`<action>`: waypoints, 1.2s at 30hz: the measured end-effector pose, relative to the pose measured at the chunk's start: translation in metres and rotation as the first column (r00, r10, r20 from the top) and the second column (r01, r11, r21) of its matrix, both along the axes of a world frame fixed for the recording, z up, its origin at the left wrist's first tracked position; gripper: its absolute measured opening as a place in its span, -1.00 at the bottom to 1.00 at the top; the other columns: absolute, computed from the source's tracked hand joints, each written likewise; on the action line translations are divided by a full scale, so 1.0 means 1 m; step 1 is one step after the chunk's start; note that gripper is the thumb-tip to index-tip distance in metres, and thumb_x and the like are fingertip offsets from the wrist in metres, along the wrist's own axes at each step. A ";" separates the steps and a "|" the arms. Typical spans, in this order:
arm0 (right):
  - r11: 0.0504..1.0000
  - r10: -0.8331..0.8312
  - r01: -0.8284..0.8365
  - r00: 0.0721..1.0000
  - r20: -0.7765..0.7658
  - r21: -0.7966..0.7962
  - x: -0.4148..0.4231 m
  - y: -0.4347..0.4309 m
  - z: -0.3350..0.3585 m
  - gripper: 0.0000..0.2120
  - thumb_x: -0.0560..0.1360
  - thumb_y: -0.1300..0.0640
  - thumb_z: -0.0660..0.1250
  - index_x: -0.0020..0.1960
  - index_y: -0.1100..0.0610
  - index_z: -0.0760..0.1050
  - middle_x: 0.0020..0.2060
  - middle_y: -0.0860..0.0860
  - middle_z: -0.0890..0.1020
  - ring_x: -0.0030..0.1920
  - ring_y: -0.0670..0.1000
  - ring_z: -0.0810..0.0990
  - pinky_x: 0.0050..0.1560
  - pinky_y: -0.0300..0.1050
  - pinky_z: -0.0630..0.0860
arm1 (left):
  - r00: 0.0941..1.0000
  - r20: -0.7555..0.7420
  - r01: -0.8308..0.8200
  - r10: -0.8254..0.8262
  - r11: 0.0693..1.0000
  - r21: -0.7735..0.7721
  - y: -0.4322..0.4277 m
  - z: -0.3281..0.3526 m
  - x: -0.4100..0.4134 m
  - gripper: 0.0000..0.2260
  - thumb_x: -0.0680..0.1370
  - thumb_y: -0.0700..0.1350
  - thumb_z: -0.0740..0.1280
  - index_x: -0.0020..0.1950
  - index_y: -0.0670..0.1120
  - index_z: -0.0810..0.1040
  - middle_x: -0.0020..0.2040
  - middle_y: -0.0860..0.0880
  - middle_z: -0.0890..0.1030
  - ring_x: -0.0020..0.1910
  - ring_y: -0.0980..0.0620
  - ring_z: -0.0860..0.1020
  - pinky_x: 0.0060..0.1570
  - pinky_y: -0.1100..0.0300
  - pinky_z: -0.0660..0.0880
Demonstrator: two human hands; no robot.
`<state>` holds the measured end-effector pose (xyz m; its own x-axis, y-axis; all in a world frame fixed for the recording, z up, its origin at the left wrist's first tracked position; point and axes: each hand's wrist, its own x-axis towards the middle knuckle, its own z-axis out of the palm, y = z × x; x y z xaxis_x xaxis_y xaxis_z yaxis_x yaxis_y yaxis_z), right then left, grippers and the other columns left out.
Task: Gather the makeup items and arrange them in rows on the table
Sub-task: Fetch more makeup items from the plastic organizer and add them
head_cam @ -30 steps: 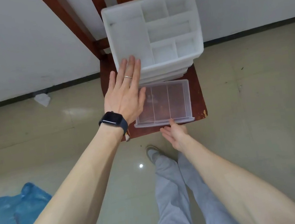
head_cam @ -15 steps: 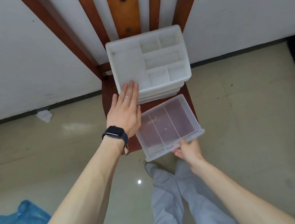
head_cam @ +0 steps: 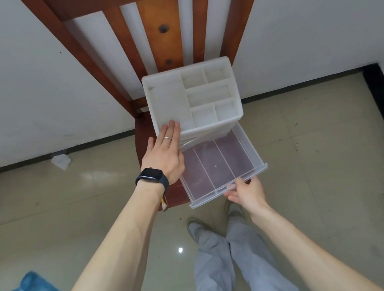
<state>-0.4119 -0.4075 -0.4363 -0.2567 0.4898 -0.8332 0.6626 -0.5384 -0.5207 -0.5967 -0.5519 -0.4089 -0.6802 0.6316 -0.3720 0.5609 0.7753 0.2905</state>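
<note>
Where the organizer (head_cam: 191,98) stands: wooden chair (head_cam: 144,137) seat, white wall (head_cam: 30,94), tiled floor (head_cam: 322,151)
Left hand (head_cam: 165,154): flat on organizer's corner
Right hand (head_cam: 247,193): grips clear drawer (head_cam: 218,163) front

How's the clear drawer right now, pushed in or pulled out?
Pulled out and skewed: the clear drawer juts from the white organizer, right hand gripping its front lip.

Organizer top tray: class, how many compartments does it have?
6. One large compartment on the left; two small back compartments; one long middle compartment; two small front compartments. The left hand covers the large one's near corner.
</note>
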 end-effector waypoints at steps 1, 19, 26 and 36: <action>1.000 0.005 -0.005 1.000 0.004 -0.016 0.000 -0.002 -0.002 -0.82 0.67 0.26 0.14 0.26 0.23 0.34 -0.14 0.17 0.68 -0.23 0.06 0.75 -0.21 -0.12 0.65 | 1.000 0.007 0.003 -0.003 1.000 -0.003 0.000 0.000 0.000 -0.38 0.64 -0.09 0.06 0.64 -0.05 -0.17 0.64 0.02 -0.10 0.61 0.03 -0.11 0.55 -0.08 -0.04; 0.994 0.063 -0.062 0.998 0.001 -0.089 0.004 -0.009 0.000 -0.67 0.67 0.19 0.14 0.42 0.03 0.28 0.04 0.12 0.65 -0.21 0.03 0.76 -0.21 -0.15 0.67 | 0.999 0.022 0.025 -0.024 1.000 -0.018 0.000 -0.001 -0.003 -0.37 0.64 -0.06 0.07 0.63 -0.04 -0.19 0.64 0.02 -0.11 0.61 0.02 -0.12 0.56 -0.09 -0.07; 0.994 0.094 -0.096 0.994 0.052 0.043 -0.021 0.017 0.005 -0.57 0.66 0.16 0.15 0.52 0.11 0.24 0.09 0.18 0.65 -0.30 0.04 0.75 -0.14 -0.03 0.71 | 0.998 -0.011 0.065 -0.066 0.995 -0.069 0.003 0.005 -0.007 -0.42 0.68 0.00 0.05 0.64 -0.03 -0.13 0.64 -0.02 0.02 0.61 -0.03 -0.01 0.55 -0.09 -0.06; 0.993 -0.111 0.114 0.992 0.051 -0.045 -0.058 -0.009 0.006 -0.38 0.68 0.15 0.11 0.62 -0.12 -0.11 0.01 0.06 0.49 -0.22 0.07 0.75 0.05 0.07 0.69 | 0.992 0.026 0.124 -0.121 0.980 -0.155 0.005 0.016 -0.013 -0.29 0.61 -0.07 0.18 0.63 0.02 -0.19 0.64 -0.02 -0.04 0.61 -0.04 -0.02 0.53 -0.02 -0.11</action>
<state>-0.4702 -0.4161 -0.4299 -0.1612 0.4731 -0.8661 0.6203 -0.6340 -0.4618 -0.6100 -0.5474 -0.3929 -0.5945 0.6433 -0.4825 0.6507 0.7374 0.1813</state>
